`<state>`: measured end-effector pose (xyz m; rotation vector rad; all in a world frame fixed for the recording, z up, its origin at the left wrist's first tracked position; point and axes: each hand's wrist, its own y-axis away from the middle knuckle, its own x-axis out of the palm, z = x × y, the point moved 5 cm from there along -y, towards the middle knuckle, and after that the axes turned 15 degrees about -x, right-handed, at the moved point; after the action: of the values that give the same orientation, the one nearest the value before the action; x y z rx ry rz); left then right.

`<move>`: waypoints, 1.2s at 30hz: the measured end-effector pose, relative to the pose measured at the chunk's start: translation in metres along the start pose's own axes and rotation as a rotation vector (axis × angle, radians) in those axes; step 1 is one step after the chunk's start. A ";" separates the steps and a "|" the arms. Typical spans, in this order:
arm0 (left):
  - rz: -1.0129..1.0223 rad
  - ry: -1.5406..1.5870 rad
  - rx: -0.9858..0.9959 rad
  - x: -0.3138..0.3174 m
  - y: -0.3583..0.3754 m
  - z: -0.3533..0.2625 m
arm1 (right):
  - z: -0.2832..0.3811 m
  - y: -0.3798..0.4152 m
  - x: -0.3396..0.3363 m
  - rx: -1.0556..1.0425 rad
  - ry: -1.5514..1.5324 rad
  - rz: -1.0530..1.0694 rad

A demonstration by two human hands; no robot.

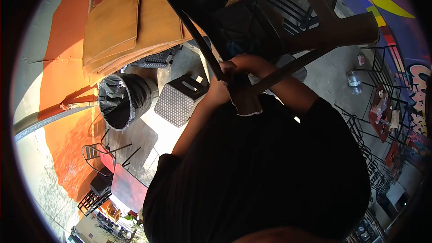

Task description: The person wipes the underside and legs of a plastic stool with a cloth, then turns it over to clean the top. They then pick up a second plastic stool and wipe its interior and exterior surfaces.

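A dark plastic chair [333,33] is lifted in front of me, tilted, with its legs and braces spread across the upper part of the view. My left hand [219,89] is closed against a lower part of the chair frame, partly covered by it. Just beyond, my right hand [247,62] is closed on the chair close to the left one; the undersides of its fingers are hidden. A grey stool [173,104] with a dotted top stands on the floor left of my left forearm.
A bin with a black liner [121,101] stands at left, beneath stacked brown boards [114,22] near the orange wall. A red-topped table [128,186] and metal chairs are at lower left. Clear bottles [354,82] and a cluttered red table [380,112] lie right.
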<state>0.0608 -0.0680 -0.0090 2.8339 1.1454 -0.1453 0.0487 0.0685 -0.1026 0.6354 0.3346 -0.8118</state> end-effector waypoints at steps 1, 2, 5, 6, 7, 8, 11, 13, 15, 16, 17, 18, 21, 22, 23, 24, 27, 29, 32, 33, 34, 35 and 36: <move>0.002 0.009 -0.024 -0.001 -0.002 0.000 | 0.003 0.002 0.000 -0.064 0.013 -0.092; 0.002 0.017 -0.047 -0.003 -0.005 0.000 | 0.006 0.005 -0.002 -0.129 0.027 -0.183; 0.017 0.096 -0.154 -0.008 -0.004 0.001 | 0.006 0.005 -0.003 -0.053 0.242 -0.291; 0.027 0.135 -0.195 -0.008 -0.002 0.002 | 0.006 0.008 -0.005 0.022 0.344 -0.298; 0.033 0.081 -0.114 -0.008 -0.003 -0.003 | 0.005 0.013 -0.011 0.046 0.342 -0.344; 0.036 0.027 -0.035 -0.009 -0.004 -0.007 | 0.002 0.022 -0.022 0.069 0.340 -0.388; 0.034 -0.058 0.042 -0.013 -0.001 -0.019 | -0.007 0.056 -0.077 0.230 0.410 -0.669; 0.013 -0.052 0.012 -0.017 -0.001 -0.015 | -0.030 0.075 -0.114 0.293 0.448 -0.937; -0.026 -0.009 -0.046 -0.021 -0.002 -0.005 | -0.038 0.085 -0.143 0.303 0.536 -0.973; -0.013 -0.004 -0.046 -0.021 -0.001 -0.005 | -0.040 0.087 -0.150 0.310 0.577 -0.991; 0.000 0.000 -0.043 -0.021 -0.001 -0.006 | -0.042 0.080 -0.147 0.336 0.579 -0.920; 0.013 0.004 -0.037 -0.022 -0.003 -0.009 | -0.054 0.071 -0.140 0.361 0.584 -0.851; 0.032 -0.008 -0.046 -0.021 -0.003 -0.012 | -0.067 0.054 -0.114 0.331 0.652 -0.772; 0.030 -0.004 -0.041 -0.021 -0.004 -0.012 | -0.067 0.051 -0.110 0.304 0.684 -0.767; 0.028 0.000 -0.036 -0.020 -0.005 -0.012 | -0.068 0.049 -0.105 0.258 0.675 -0.733; 0.029 0.004 -0.031 -0.020 -0.006 -0.013 | -0.060 0.048 -0.099 0.214 0.663 -0.700; 0.043 -0.047 0.006 -0.019 -0.006 -0.020 | -0.051 0.047 -0.091 0.273 0.613 -0.567; 0.050 -0.040 -0.002 -0.019 -0.007 -0.017 | -0.052 0.051 -0.100 0.330 0.488 -0.636; 0.064 -0.055 0.002 -0.019 -0.006 -0.016 | -0.074 0.065 -0.132 0.351 0.197 -1.085; 0.066 -0.061 0.008 -0.020 -0.006 -0.016 | -0.079 0.072 -0.140 0.322 0.056 -1.213; 0.069 -0.072 -0.011 -0.021 -0.006 -0.017 | -0.079 0.081 -0.147 0.294 -0.091 -1.337; 0.074 -0.082 -0.031 -0.021 -0.006 -0.019 | -0.079 0.089 -0.152 0.268 -0.244 -1.456; 0.080 -0.092 -0.050 -0.021 -0.005 -0.020 | -0.071 0.094 -0.156 0.073 -0.480 -1.596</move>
<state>0.0432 -0.0761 0.0127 2.7915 1.0021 -0.2355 0.0152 0.2512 -0.0409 0.0933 0.3305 -2.4532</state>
